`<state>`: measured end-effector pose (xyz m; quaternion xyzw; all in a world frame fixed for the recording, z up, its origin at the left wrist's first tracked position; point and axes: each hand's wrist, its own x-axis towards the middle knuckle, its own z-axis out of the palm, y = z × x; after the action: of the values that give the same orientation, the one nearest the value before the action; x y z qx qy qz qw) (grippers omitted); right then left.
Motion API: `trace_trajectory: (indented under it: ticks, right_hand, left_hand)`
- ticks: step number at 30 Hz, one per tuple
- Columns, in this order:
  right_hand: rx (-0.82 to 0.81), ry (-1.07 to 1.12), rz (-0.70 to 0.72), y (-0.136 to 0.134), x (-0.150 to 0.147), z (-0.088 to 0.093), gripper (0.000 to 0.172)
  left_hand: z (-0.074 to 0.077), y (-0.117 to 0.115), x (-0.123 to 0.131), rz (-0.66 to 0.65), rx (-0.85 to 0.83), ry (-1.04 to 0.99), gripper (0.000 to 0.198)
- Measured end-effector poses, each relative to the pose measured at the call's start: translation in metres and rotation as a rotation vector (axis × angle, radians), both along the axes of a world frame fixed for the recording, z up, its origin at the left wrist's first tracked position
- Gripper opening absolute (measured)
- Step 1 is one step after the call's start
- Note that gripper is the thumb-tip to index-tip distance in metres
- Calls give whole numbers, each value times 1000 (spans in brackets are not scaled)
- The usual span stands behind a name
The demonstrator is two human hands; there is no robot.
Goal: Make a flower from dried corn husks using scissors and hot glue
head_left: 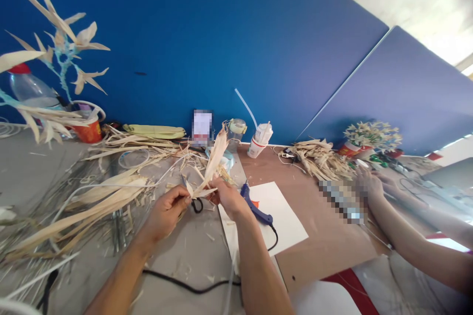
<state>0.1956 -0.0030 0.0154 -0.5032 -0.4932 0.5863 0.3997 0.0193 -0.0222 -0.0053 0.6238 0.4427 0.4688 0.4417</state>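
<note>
My left hand point(168, 211) is closed, with thumb and fingers pinching the end of a pale strip of dried corn husk. Just to its right, my right hand point(229, 201) is closed round the same husk piece, its fingers partly hidden. A wide corn husk point(217, 153) stands up above my right hand, and narrow pointed ends spread between both hands. Beneath them shows a black loop point(198, 205), perhaps a scissors handle; I cannot tell whether it is held. A blue glue gun point(260, 214) lies on white paper point(286, 216) beside my right forearm.
Loose husks point(107, 197) and scraps cover the left side. A husk-flower branch point(64, 66) rises from a red cup point(88, 130). At the back stand a phone point(202, 125), a glass jar point(236, 133) and a cup point(257, 145). Another person's hands point(369, 184) are at right. A black cable point(188, 286) crosses the front.
</note>
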Motion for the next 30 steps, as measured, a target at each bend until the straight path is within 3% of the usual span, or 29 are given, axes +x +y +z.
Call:
trace_trajectory:
  ticks: [3,9,17,30]
  right_hand:
    - [-36,70,59,-5,-5,4,47]
    - [-14,-26,110,-12,-5,21,26]
    - [56,-90,124,-10,-11,11,27]
    - [66,-65,165,-14,-6,16,16]
  left_hand:
    - [-2,1,1,2,6,-8,19]
    - [-3,4,0,51,14,-29,16]
    - [-6,4,1,19,25,28,16]
    - [-12,5,0,-30,67,87,16]
